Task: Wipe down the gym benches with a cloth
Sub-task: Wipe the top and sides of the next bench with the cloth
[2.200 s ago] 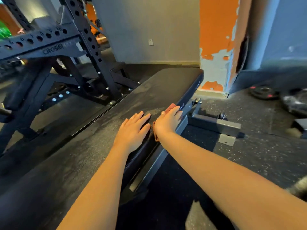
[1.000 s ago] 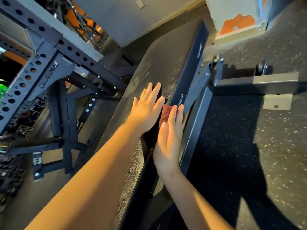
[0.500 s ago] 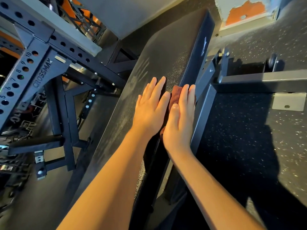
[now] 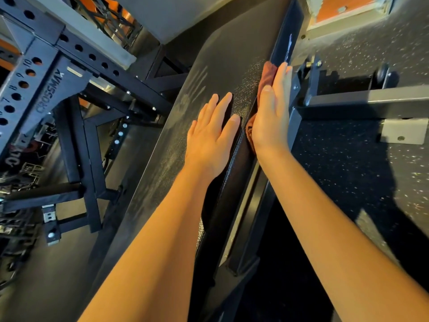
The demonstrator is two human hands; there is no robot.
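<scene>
the right hand [image 4: 270,112], fingers straight and together, is pressing the cloth [image 4: 266,74] against the right side of the bench [image 4: 220,54], farther along than before. the left hand [image 4: 211,138] is staying flat on top, fingers slightly spread. a rack [image 4: 46,89] is standing left, a foot bar [image 4: 371,101] right.
</scene>
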